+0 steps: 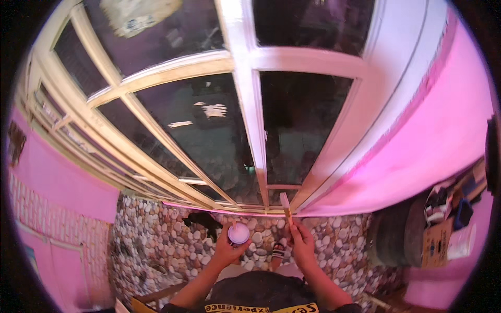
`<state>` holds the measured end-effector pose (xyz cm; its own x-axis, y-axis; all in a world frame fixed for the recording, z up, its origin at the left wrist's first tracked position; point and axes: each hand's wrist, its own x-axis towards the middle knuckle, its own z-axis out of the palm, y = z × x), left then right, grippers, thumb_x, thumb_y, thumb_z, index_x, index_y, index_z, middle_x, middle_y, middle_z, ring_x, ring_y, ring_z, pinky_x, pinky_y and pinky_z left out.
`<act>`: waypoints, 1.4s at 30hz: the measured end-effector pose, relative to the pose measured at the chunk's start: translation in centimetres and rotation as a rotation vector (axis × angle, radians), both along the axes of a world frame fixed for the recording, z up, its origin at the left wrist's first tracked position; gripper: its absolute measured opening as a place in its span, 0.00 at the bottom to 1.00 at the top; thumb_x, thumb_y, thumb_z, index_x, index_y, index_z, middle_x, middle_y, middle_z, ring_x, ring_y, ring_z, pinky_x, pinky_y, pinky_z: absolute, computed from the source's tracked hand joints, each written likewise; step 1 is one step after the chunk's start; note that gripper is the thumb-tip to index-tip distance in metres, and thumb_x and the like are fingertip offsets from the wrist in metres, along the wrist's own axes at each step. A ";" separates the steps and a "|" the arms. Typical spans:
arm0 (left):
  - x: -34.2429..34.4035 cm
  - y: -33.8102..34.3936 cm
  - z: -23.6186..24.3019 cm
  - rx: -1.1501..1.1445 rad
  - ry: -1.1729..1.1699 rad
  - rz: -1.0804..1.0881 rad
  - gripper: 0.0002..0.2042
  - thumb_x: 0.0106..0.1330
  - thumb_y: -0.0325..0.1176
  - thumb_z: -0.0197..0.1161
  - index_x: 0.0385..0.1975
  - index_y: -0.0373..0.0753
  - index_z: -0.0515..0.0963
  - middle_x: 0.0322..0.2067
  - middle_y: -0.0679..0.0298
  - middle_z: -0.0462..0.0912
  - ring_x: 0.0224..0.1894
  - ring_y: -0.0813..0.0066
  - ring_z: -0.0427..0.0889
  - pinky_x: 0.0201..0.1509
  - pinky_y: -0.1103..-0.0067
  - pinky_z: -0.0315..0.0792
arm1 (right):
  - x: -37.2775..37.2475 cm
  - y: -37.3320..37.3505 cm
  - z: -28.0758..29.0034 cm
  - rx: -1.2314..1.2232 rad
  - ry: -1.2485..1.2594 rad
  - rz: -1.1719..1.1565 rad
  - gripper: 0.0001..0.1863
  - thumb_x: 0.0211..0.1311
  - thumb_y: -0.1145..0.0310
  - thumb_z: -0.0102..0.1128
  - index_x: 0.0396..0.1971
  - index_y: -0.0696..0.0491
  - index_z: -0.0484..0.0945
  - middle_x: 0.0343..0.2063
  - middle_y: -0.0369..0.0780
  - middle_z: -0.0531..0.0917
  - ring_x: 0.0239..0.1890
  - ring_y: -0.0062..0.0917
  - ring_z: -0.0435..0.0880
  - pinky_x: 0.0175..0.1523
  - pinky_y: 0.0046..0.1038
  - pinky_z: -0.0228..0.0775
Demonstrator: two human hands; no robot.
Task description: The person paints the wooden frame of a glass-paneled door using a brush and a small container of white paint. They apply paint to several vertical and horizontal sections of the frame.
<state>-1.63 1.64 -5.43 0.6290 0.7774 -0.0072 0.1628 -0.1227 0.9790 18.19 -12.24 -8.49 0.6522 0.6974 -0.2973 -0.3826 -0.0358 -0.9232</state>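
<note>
My left hand is wrapped round a small round can of white paint, held upright with its open top facing me. What looks like a thin stick pokes out at the can's rim. My right hand grips a paintbrush by its handle, bristles pointing up and away from me. Ahead of both hands stands a large wooden frame with glass panes. Its middle and right bars are white, while the left bars look cream. The brush tip appears in front of the frame's lower part; whether it touches cannot be told.
A black cat is on the pebble-patterned floor, just left of the can. At the right stand a dark barrel-like object and a cardboard box among piled items. Pink walls flank the frame.
</note>
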 end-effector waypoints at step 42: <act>-5.4 -18.0 -1.3 0.057 -0.084 0.444 0.27 0.54 0.33 0.76 0.50 0.37 0.68 0.41 0.56 0.81 0.45 0.67 0.82 0.50 0.71 0.75 | -2.6 -13.2 6.2 -0.048 0.003 0.375 0.11 0.74 0.66 0.52 0.48 0.57 0.75 0.27 0.32 0.74 0.23 0.12 0.67 0.26 0.17 0.57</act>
